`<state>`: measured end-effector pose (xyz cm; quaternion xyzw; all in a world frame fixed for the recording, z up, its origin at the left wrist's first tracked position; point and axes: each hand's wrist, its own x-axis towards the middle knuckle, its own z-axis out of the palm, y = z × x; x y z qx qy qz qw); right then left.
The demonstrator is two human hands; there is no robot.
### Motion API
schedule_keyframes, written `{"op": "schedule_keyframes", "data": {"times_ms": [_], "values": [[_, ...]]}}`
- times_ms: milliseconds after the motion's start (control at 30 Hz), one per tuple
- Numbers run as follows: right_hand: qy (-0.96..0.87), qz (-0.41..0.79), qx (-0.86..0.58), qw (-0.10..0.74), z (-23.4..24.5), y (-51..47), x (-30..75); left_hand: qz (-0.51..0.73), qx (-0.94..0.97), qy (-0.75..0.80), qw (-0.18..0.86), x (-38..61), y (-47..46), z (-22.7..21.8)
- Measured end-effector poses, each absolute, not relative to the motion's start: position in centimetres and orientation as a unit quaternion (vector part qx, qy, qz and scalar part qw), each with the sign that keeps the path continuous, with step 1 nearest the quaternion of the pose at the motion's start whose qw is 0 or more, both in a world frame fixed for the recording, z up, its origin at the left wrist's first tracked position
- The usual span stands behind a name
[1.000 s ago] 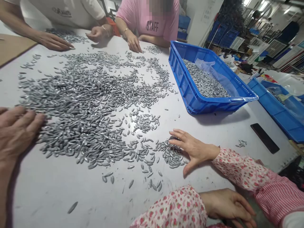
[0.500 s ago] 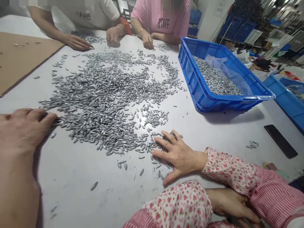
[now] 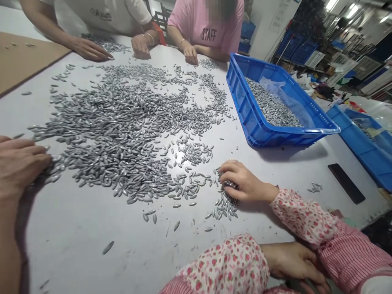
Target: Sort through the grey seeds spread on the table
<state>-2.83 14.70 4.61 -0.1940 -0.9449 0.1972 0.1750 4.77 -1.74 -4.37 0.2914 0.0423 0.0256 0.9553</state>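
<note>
Item: small silver-grey, seed-shaped metal pieces [image 3: 122, 122], lying in a wide loose heap across the middle of the white table [image 3: 76, 237], with strays trailing toward the near edge.

Left hand [image 3: 20, 163]: lying palm down at the heap's near-left edge, fingers side by side and slightly bent, tips touching the outermost pieces; it is clasping nothing that can be seen. The right hand is not showing.

Co-worker in pink floral sleeves, near right: one hand [image 3: 241, 181] is curling its fingers over a small cluster of pieces at the heap's near-right fringe; the other hand [image 3: 290, 261] is resting at the table's edge.

Far side: a hand [image 3: 190, 54] of a person in a pink shirt is touching the table beside a small patch of pieces; two hands of a person in a white shirt [image 3: 88, 50] [image 3: 140, 45] are resting by another patch.

Blue plastic crate [image 3: 260, 130]: sitting on the table right of the heap, holding more pieces and a clear plastic sheet.

Brown cardboard sheet [image 3: 21, 61]: lying at far left.

Flat black rectangular object [image 3: 346, 183]: lying near the right edge, a few pieces just beside it.
</note>
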Motion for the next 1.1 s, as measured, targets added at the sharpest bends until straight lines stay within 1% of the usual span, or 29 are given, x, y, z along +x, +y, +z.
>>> {"op": "schedule_keyframes", "data": {"times_ms": [67, 200, 267, 433, 500, 600, 667, 800, 867, 900, 967, 1033, 1100], "values": [[-0.930, 0.234, -0.215, 0.183, 4.6, 15.4, -1.2, -0.003, 0.268, 0.074, 0.960, 4.3, -1.4, -3.7], [-0.943, 0.224, -0.231, 0.086, 3.6, 15.6, -0.3, -0.024, 0.261, 0.111, 0.959, 3.3, -0.9, -2.3], [-0.954, 0.212, -0.208, 0.051, 3.2, 15.1, -1.2, -0.025, 0.266, 0.114, 0.957, 3.1, -0.8, -1.9], [-0.978, 0.165, -0.128, 0.008, 3.4, 12.9, -3.7, -0.019, 0.266, 0.113, 0.957, 3.1, -1.2, -2.1], [-0.982, 0.141, -0.125, 0.021, 3.4, 12.1, -4.0, -0.020, 0.261, 0.109, 0.959, 3.2, -1.4, -2.4], [-0.979, 0.112, -0.153, 0.070, 3.0, 11.5, -4.3, -0.011, 0.269, 0.102, 0.958, 3.4, -1.6, -3.0], [-0.979, 0.083, -0.163, 0.088, 2.5, 11.7, -4.8, -0.007, 0.283, 0.098, 0.954, 3.7, -1.8, -3.6], [-0.982, 0.014, -0.164, 0.090, 1.9, 12.8, -6.2, -0.002, 0.296, 0.079, 0.952, 4.3, -2.0, -4.6], [-0.982, 0.013, -0.169, 0.088, 1.8, 13.3, -6.7, 0.000, 0.296, 0.078, 0.952, 4.2, -2.1, -4.8], [-0.980, 0.029, -0.174, 0.090, 1.9, 13.5, -6.8, -0.001, 0.297, 0.082, 0.951, 4.1, -2.0, -4.7], [-0.970, 0.106, -0.191, 0.111, 2.3, 13.8, -6.7, -0.002, 0.300, 0.087, 0.950, 3.6, -1.9, -4.3], [-0.931, 0.238, -0.229, 0.157, 2.9, 14.2, -6.2, 0.007, 0.303, 0.081, 0.950, 3.1, -1.8, -3.8], [-0.845, 0.397, -0.292, 0.207, 4.0, 14.7, -5.4, 0.012, 0.301, 0.080, 0.950, 2.7, -1.7, -3.5]]}}
